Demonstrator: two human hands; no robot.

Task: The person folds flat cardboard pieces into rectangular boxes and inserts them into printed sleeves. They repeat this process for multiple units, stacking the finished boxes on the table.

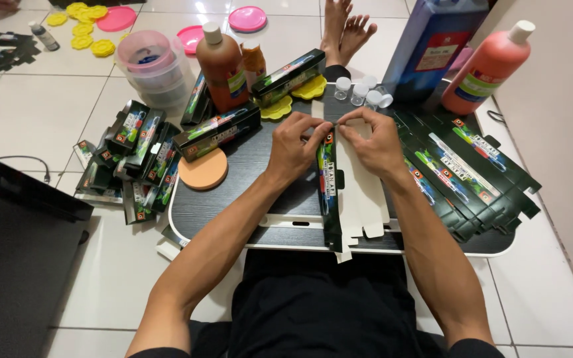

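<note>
Flat carton blank (343,192) lies lengthwise at desk (247,166) centre: thin card, white inside face up, dark printed strip on its left. Left hand (293,149) and right hand (376,142) both pinch its far end flap with their fingers. Judged light, bendable, creases easily; best held at scored edges. Stack of flat blanks (465,172) at right.

Brown bottle (222,66), orange round pad (203,170), pink lids (247,18), yellow flower caps (82,26).
</note>
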